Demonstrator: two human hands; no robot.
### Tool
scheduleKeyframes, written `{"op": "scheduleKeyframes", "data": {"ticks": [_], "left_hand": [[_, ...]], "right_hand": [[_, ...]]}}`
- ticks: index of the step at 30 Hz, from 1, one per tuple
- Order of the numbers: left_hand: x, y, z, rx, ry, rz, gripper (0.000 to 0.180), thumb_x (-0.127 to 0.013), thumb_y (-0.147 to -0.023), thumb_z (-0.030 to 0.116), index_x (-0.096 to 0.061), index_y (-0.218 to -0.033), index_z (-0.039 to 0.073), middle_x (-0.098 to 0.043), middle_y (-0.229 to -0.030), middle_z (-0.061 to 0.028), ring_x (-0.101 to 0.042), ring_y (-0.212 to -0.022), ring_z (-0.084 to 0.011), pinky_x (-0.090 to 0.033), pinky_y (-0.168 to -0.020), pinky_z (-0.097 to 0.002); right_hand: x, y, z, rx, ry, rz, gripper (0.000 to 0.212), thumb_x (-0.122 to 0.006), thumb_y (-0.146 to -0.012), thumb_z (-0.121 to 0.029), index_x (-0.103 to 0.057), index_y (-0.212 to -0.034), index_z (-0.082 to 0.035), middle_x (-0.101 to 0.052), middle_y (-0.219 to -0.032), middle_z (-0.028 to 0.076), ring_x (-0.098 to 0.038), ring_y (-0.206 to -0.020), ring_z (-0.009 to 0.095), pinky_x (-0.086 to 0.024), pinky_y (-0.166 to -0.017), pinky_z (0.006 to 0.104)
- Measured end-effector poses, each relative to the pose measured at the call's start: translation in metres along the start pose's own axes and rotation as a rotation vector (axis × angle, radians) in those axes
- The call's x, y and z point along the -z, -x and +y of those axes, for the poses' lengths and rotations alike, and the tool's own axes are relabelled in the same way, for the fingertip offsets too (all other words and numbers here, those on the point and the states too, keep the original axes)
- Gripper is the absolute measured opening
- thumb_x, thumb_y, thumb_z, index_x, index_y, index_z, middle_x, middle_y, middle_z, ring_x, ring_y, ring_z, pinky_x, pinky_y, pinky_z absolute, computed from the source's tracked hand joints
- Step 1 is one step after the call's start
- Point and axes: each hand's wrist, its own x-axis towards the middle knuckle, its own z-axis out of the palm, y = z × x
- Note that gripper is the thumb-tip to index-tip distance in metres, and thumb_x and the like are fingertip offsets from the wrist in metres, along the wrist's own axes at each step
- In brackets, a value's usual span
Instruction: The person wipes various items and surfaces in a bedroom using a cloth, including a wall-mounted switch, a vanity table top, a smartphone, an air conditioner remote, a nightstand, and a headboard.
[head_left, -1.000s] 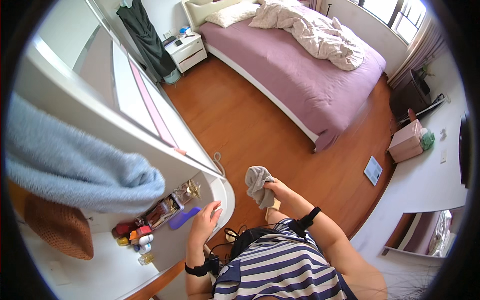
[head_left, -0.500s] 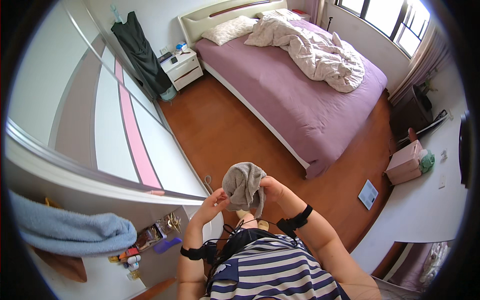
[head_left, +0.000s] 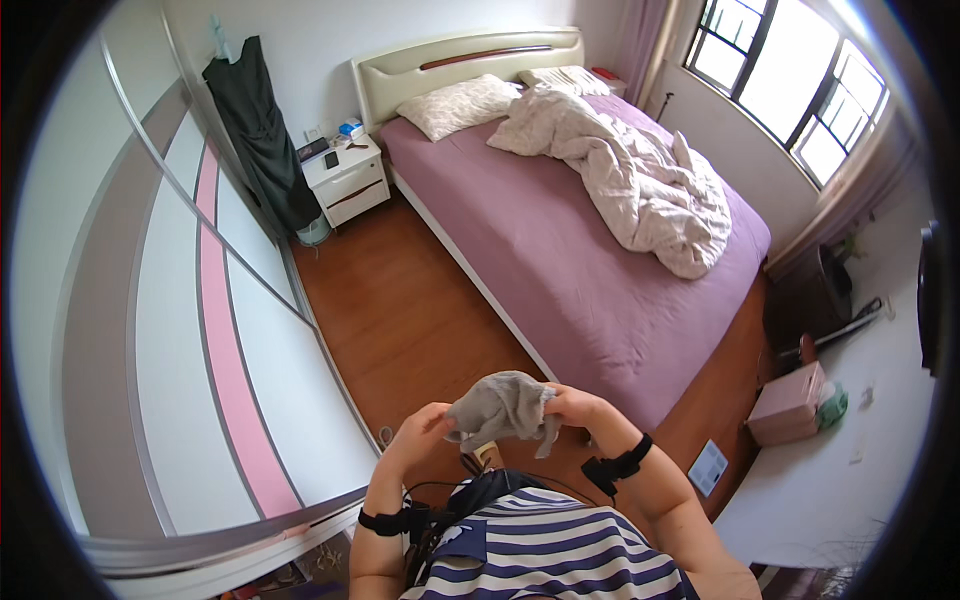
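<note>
A crumpled grey cloth (head_left: 502, 405) hangs between my two hands in front of my striped top. My left hand (head_left: 425, 432) pinches its left edge, fingers bent around the fabric. At the cloth's right side, my right hand (head_left: 578, 407) grips a gathered part, and a loose corner dangles below those fingers. Black straps with small devices circle both forearms, and dark cables run across my waist. Part of a foot in a light slipper (head_left: 487, 455) shows beneath the cloth.
Ahead stands a bed (head_left: 560, 250) with a purple sheet and a rumpled quilt (head_left: 640, 180). A sliding wardrobe (head_left: 270, 370) lines the left, near a white nightstand (head_left: 345, 185). A pink box (head_left: 790, 400) and a flat scale (head_left: 708, 468) are at the right on the brown floor (head_left: 400, 290).
I have moved forward toward the bed; the blue towel and shelf items at the lower left have left view. The cloth is spread wider between my hands.
</note>
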Motion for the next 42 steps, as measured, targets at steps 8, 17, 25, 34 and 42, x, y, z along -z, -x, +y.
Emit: {"op": "scheduleKeyframes", "data": {"ticks": [8, 17, 25, 34, 42], "left_hand": [[0.069, -0.094, 0.023, 0.103, -0.526, 0.375, 0.016, -0.048, -0.092, 0.023, -0.053, -0.097, 0.009, -0.06, -0.074, -0.018, -0.06, -0.07, -0.0361, -0.046, -0.059, -0.0402], [0.172, -0.191, -0.046, 0.062, -0.344, 0.812, 0.017, -0.037, -0.098, 0.02, -0.045, -0.103, 0.006, -0.057, -0.089, -0.0116, -0.057, -0.081, -0.0242, -0.044, -0.073, -0.032], [0.285, -0.315, -0.043, 0.057, 0.283, 0.96, 0.024, -0.035, -0.099, 0.024, -0.047, -0.104, 0.004, -0.052, -0.094, -0.0022, -0.048, -0.087, -0.0087, -0.04, -0.078, -0.0232], [0.385, -0.4, 0.003, 0.075, 0.371, 0.986, 0.022, -0.035, -0.098, 0.024, -0.046, -0.108, 0.007, -0.053, -0.098, -0.0028, -0.051, -0.091, -0.0109, -0.043, -0.077, -0.0253], [0.502, -0.506, -0.032, 0.159, 0.35, 0.683, 0.02, -0.042, -0.096, 0.02, -0.047, -0.11, 0.007, -0.053, -0.097, -0.004, -0.055, -0.089, -0.0135, -0.049, -0.073, -0.0291]], "right_hand": [[0.045, -0.074, -0.086, -0.05, 0.526, 0.056, 0.046, -0.055, -0.081, -0.004, -0.051, -0.126, -0.006, -0.06, -0.109, 0.004, -0.053, -0.097, 0.015, -0.04, -0.089, 0.0261], [0.052, -0.243, -0.164, 0.096, 0.835, -0.264, 0.051, -0.055, -0.083, -0.006, -0.043, -0.133, -0.01, -0.048, -0.13, 0.012, -0.046, -0.119, 0.029, -0.034, -0.101, 0.0315], [0.099, -0.41, -0.245, 0.145, 1.002, -0.476, 0.067, -0.062, -0.084, -0.033, -0.031, -0.139, -0.013, -0.037, -0.139, 0.016, -0.037, -0.127, 0.029, -0.03, -0.105, 0.0349], [0.115, -0.579, -0.337, 0.397, 0.833, -0.36, 0.102, -0.073, -0.07, -0.047, -0.013, -0.144, -0.011, -0.024, -0.143, 0.021, -0.026, -0.132, 0.034, -0.026, -0.107, 0.0399], [0.119, -0.72, -0.359, 0.106, 0.528, -0.192, 0.08, -0.07, -0.076, -0.033, -0.027, -0.137, -0.004, -0.051, -0.12, 0.018, -0.05, -0.114, 0.027, -0.039, -0.095, 0.0341]]}}
